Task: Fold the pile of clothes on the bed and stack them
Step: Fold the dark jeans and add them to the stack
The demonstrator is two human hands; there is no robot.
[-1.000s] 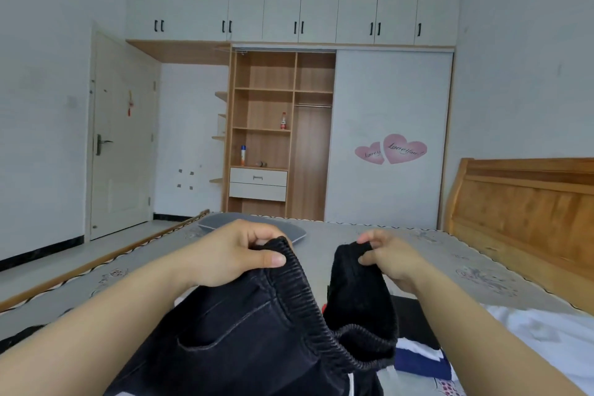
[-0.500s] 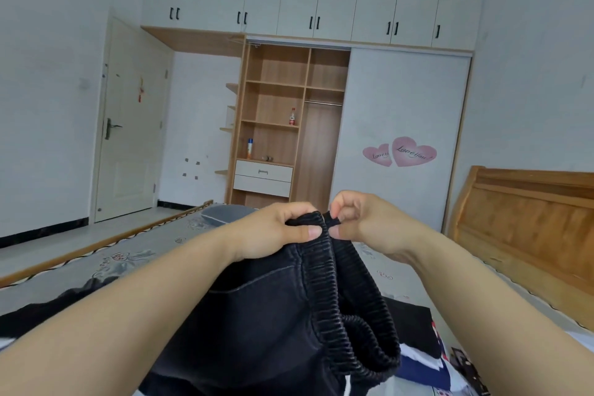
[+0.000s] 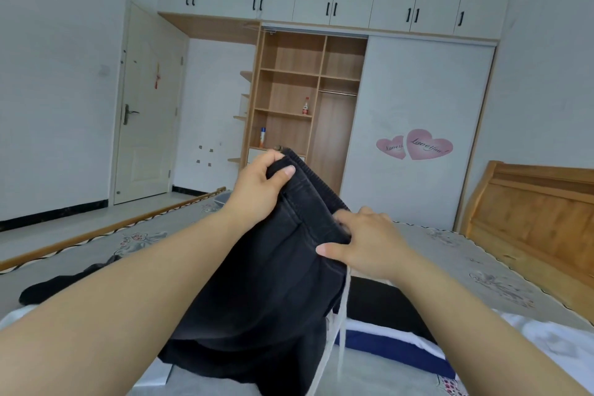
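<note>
While the left hand (image 3: 257,185) grips the waistband of black trousers (image 3: 266,270) above the bed (image 3: 450,254), the right hand (image 3: 366,243) pinches it lower down.

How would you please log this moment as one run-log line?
left hand: grips waistband | right hand: grips waistband | black pants: held above bed | fold: not yet done

bed (image 3: 450,244) | black garment (image 3: 64,286) left | navy-white garment (image 3: 395,344) right
</note>
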